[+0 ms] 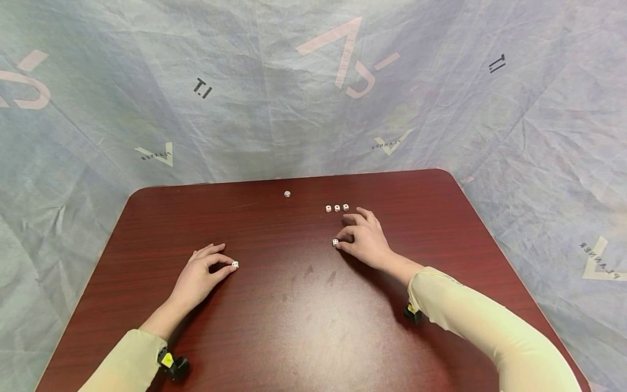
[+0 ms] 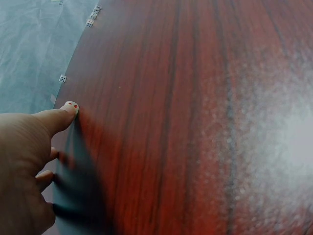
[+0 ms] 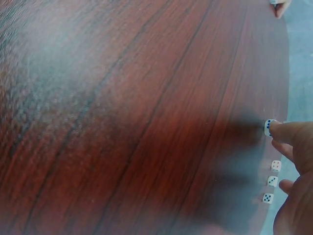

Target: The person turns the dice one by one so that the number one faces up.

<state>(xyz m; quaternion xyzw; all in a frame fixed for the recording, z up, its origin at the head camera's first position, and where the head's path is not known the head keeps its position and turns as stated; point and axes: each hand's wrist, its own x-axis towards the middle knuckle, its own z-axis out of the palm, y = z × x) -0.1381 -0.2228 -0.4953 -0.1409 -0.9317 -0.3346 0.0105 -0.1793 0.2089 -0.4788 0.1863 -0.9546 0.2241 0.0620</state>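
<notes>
My left hand pinches a small white die between thumb and forefinger, over the left part of the table. In the left wrist view the same die shows red pips past the thumb tip. On the right, my right hand pinches another white die, which shows blue pips in the right wrist view. Beyond that hand's fingers, three dice form a short row. A lone die lies farther back, left of the row.
The dark red wood-grain table has rounded far corners and reflects a bright glare near its front middle. Grey printed fabric hangs behind it and along both sides. Each wrist carries a black camera mount with a yellow mark.
</notes>
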